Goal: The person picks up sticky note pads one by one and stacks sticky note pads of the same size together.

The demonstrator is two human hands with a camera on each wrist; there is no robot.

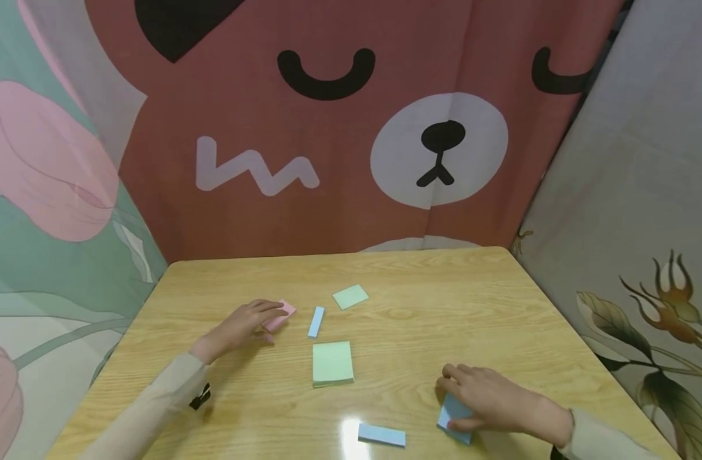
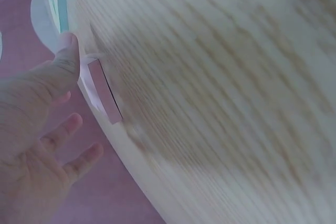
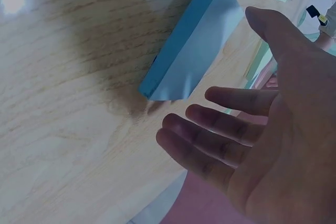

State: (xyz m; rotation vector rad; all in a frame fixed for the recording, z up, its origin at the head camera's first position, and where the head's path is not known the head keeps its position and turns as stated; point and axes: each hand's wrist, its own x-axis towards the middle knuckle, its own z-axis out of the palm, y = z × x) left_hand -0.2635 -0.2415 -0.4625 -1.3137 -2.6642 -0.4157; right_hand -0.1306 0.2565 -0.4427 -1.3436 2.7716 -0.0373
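Observation:
At the left of the table, my left hand (image 1: 247, 324) is held over a pink sticky-note pad (image 1: 282, 314). In the left wrist view the fingers are spread beside that pad (image 2: 106, 92), with nothing gripped. My right hand (image 1: 494, 399) hovers at a blue sticky-note pad (image 1: 453, 414) near the front right, partly covering it. The right wrist view has this pad (image 3: 197, 45) lying on the wood, its thick edge showing, while the thumb and fingers (image 3: 220, 135) stay spread apart from it.
A green sticky-note pad (image 1: 333, 363) lies mid-table between the hands, with a smaller green one (image 1: 351, 296) farther back. One narrow blue pad (image 1: 316, 322) sits near the pink pad, another (image 1: 382, 435) by the front edge. A printed curtain (image 1: 339, 223) hangs behind the table (image 1: 431, 306).

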